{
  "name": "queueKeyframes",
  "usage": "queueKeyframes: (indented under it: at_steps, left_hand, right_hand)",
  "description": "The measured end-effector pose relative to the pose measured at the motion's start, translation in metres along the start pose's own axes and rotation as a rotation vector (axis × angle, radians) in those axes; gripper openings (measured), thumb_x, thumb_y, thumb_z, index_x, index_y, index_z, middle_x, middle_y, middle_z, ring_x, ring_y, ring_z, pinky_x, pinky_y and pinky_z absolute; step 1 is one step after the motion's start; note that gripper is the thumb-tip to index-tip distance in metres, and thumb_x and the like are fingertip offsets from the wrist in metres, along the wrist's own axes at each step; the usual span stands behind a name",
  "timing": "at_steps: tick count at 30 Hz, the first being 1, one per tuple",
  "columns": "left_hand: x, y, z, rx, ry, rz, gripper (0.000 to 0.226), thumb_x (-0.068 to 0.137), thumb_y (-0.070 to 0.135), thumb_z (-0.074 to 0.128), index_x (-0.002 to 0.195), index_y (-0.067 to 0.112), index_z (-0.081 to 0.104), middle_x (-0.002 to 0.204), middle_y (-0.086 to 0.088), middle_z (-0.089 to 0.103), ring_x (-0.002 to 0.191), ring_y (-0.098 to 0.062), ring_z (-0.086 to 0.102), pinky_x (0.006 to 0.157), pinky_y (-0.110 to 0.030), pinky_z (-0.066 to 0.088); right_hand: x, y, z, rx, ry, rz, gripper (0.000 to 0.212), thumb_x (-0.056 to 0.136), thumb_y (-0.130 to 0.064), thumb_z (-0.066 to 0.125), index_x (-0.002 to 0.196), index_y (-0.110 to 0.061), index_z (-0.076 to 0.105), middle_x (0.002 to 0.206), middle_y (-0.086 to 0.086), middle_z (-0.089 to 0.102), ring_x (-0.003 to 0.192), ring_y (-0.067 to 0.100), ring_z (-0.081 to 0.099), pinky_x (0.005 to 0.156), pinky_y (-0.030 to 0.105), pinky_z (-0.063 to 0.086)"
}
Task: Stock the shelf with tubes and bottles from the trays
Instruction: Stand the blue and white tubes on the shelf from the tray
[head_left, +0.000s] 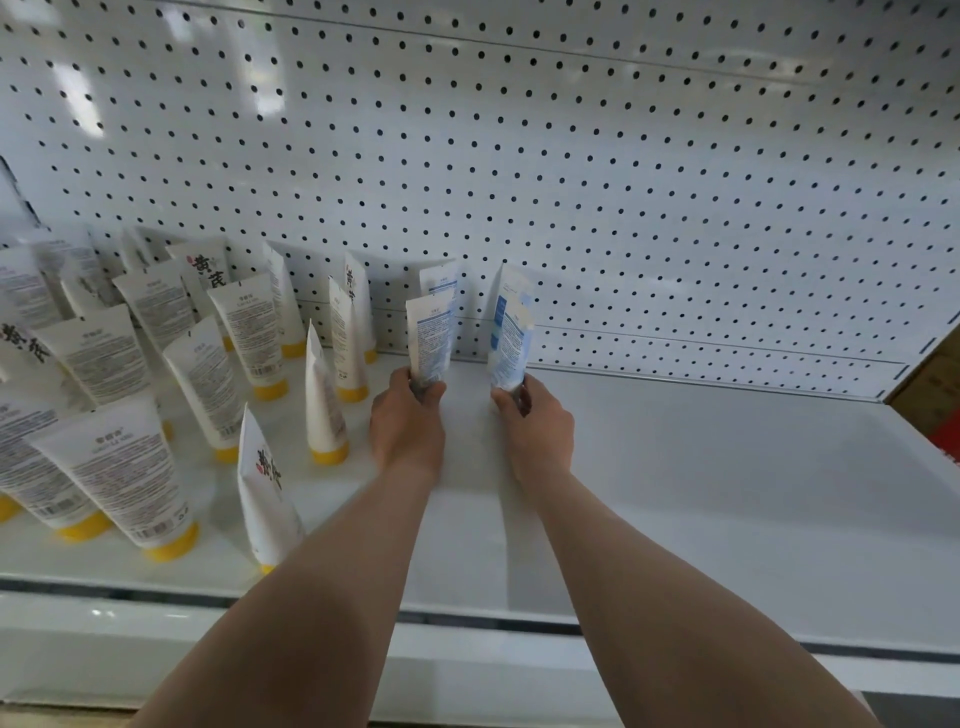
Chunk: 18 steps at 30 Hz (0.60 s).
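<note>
The fingers (434, 391) of the left hand (408, 423) curl round the lower end of a white tube with blue print (430, 336), gripping it just above the shelf (701, 467). The fingers (506, 402) of the right hand (540, 426) curl round the lower end of a second blue-print tube (510, 343) in the same manner. Both tubes stand upright, cap end down, crimped end up; the caps are hidden by the hands. The two held tubes are near each other with a bare strip of shelf between them. Directly behind each held tube a further blue-print tube stands upright: one behind the left (440, 278), one behind the right (511, 283), close to the pegboard (571, 156). Both forearms extend from the lower edge of the view toward the rear of the shelf. To the left of the left hand, yellow-capped tubes (249, 332) stand in rows, cap down, occupying the left part of the shelf from the front edge to the back panel. Some show black characters, others fine print. The nearest yellow-capped tube (324, 400) stands just beside the left hand without touching it. The white pegboard with dark holes forms the back wall. At the far right edge, a brown and red object (935, 395) is partly visible; its identity cannot be determined.
</note>
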<state>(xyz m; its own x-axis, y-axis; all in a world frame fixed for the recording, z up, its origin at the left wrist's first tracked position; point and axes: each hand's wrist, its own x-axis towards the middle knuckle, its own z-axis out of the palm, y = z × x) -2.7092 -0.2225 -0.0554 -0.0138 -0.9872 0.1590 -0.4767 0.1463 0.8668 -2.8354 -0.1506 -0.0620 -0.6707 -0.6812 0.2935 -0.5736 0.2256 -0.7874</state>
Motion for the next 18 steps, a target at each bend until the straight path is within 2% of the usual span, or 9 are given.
queueKeyframes:
  at_steps: [8,18]
  left_hand:
    - [0.0002,0.0001,0.001,0.007,-0.009,0.004,0.028,0.096,0.036,0.06,0.114,0.014,0.057,0.11,-0.01,0.066,0.105,-0.031,0.059,0.076,-0.03,0.037]
    - [-0.0005,0.0014,0.0005,0.025,-0.01,-0.006,0.03,0.096,0.037,0.059,0.115,0.013,0.056,0.11,-0.011,0.066,0.107,-0.032,0.058,0.081,-0.035,0.042]
  right_hand:
    - [-0.0006,0.0007,-0.0002,0.003,-0.005,-0.013,0.022,0.096,-0.04,0.06,0.098,-0.018,0.06,0.079,-0.01,0.059,0.076,0.014,0.054,0.057,0.022,0.034]
    - [-0.001,0.0,-0.001,-0.009,-0.004,-0.018,0.023,0.096,-0.038,0.061,0.094,-0.016,0.059,0.075,-0.01,0.056,0.073,0.014,0.052,0.055,0.017,0.033]
